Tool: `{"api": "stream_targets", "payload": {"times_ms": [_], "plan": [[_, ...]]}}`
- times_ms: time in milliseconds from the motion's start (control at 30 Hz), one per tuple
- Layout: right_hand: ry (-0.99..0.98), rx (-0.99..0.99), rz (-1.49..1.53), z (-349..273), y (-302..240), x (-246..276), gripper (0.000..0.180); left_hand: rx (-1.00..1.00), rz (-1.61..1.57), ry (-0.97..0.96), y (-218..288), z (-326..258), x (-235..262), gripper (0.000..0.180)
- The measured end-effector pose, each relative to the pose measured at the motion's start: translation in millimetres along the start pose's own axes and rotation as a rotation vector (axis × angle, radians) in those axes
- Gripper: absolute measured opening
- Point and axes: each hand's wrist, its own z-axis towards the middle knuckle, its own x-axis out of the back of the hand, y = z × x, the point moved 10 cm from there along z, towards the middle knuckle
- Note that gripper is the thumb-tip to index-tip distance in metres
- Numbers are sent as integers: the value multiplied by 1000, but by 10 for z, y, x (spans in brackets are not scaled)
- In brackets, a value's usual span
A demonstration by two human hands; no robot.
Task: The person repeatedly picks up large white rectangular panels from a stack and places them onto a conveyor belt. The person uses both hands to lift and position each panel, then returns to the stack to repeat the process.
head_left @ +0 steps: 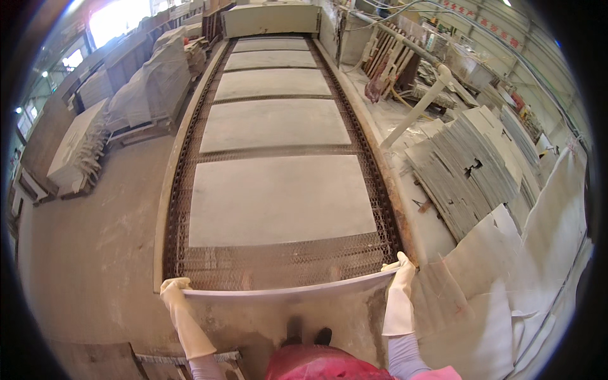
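Observation:
My left hand, in a cream rubber glove, is closed around the left end of a long, thin pale slab. The slab is seen nearly edge-on, so its faces are hidden. Its right end is in my gloved right hand, whose fingers point inward along the edge. Both hands are at the near end of a mesh conveyor. Just beyond the slab, a flat light-grey slab lies on the mesh. Another grey slab and several more lie behind it in a row.
Rusty side rails and chains border the conveyor, which runs to a pale box-shaped housing. At right lean stacked slabs, pale sheets and a slanting pipe. Wrapped stacks and a pallet of slabs stand at left.

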Motion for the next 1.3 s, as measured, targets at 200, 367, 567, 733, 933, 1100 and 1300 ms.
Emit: {"api": "stream_targets", "payload": {"times_ms": [200,367,567,733,933,1100,1300], "plan": [[0,-11,-127,96,-78,-176,50,-47,170,-67,53,112,-152,19],[4,-82,-146,183,-36,-320,53,-53,294,-41,30,271,-277,14],[-60,61,-300,296,-83,-549,48,-92,413,-90,-110,564,-468,21],[-239,310,-396,353,-168,-828,39,-69,393,-279,-332,996,-778,46],[-308,249,-440,371,-25,-897,46,-127,531,-267,-196,979,-959,49],[-248,266,-517,346,-75,-915,44,-232,533,-159,27,696,-862,51],[-244,304,-492,490,-22,-990,43,-535,461,134,-120,278,-54,54]]}}
